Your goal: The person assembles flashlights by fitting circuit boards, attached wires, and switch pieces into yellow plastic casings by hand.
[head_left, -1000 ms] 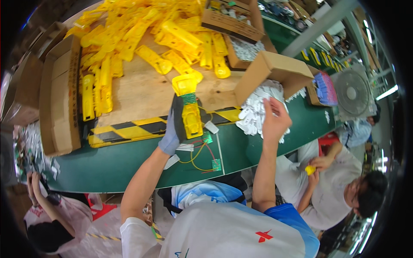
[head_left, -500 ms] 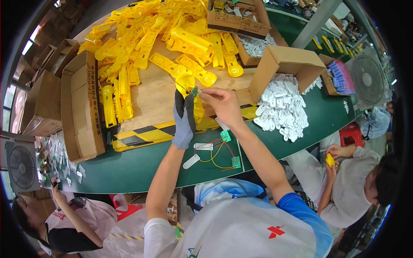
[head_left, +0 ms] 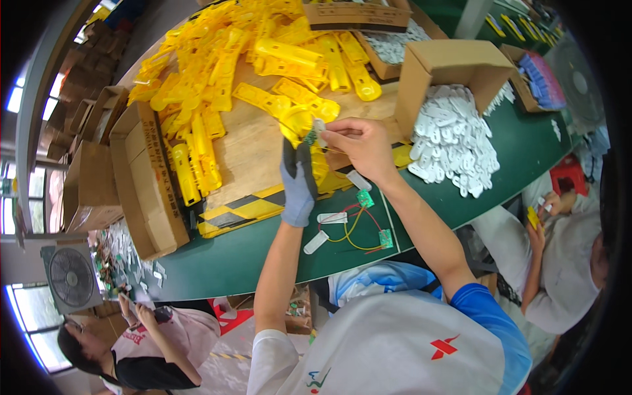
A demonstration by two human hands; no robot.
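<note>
One yellow plastic housing is held in the gloved left hand above the counter, its long axis running roughly toward and away from the person with the rounded end pointing away. One small part, possibly a circuit board, is pinched in the grip of the bare right hand at that end. Two green circuit boards and three white pieces are counted on the counter below; compared with half a second earlier, the right hand is seen shifted rightward off the housing's top.

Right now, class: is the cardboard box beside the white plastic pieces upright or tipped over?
Tipped over. The cardboard box lies on its side, its open mouth facing the green table, with white plastic pieces spilled out.
</note>
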